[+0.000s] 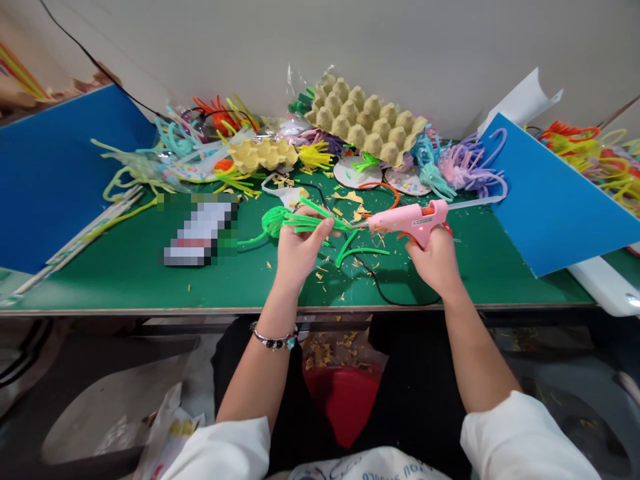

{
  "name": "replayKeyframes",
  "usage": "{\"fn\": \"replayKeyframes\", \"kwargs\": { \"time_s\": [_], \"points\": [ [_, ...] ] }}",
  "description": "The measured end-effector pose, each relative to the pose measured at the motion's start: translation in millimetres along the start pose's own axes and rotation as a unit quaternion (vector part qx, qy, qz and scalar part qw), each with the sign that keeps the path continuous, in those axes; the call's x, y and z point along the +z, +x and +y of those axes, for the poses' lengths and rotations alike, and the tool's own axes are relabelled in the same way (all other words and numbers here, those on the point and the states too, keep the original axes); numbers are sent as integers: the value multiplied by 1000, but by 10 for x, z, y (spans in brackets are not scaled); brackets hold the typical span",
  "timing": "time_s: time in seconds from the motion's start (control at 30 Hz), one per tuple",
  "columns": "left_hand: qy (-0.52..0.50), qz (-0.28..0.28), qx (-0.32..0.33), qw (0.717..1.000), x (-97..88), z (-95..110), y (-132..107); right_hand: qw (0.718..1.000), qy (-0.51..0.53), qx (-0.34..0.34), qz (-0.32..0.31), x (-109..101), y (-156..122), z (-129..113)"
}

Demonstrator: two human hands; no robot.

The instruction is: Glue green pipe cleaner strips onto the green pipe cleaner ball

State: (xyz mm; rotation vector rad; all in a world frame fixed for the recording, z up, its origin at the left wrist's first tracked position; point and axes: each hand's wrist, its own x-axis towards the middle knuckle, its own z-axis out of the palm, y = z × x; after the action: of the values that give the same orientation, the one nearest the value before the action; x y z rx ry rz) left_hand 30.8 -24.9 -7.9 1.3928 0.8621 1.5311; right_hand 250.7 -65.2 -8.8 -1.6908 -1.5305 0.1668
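Observation:
My left hand is closed around a bundle of bright green pipe cleaners, with their strands reaching past the fingers to the right. In my right hand is a pink hot glue gun, gripped by its handle. The gun's nozzle points left and appears to meet the tips of the green strands. A clear glue stick sticks out of the back of the gun. Loose green pipe cleaner pieces lie on the green table between my hands.
A phone, blurred out, lies left of my hands. Egg cartons and colourful pipe cleaner bunches are heaped along the wall. Blue boards stand on both sides. A black cord crosses the table, among yellowish scraps. A red bin is below.

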Motion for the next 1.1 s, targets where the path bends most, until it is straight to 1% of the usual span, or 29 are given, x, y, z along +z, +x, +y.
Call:
{"fn": "replayKeyframes", "kwargs": {
  "time_s": [0.1,0.23,0.3,0.43,0.5,0.6,0.7,0.87,1.1],
  "points": [
    [-7,5,-1,1000,-1,6,6,1000,0,-11,-2,-6,4,-5],
    [-13,18,6,1000,-9,22,9,999,-5,-14,-30,-10,25,33],
    [-21,30,5,999,-15,23,10,999,-24,2,-27,4,51,100],
    [-35,42,-5,998,-18,9,13,997,-50,62,17,52,135,320],
    [-40,46,-9,998,-15,5,15,996,-51,76,22,71,172,436],
    [-47,48,-21,998,-12,10,15,997,-58,43,16,86,197,558],
    [-47,50,-27,997,-15,16,12,996,-88,6,7,98,194,607],
    [-46,46,-20,998,-23,13,13,989,-147,6,-1,119,185,627],
    [-45,52,-23,997,-36,20,26,983,-181,13,7,92,174,644]
  ]
}}
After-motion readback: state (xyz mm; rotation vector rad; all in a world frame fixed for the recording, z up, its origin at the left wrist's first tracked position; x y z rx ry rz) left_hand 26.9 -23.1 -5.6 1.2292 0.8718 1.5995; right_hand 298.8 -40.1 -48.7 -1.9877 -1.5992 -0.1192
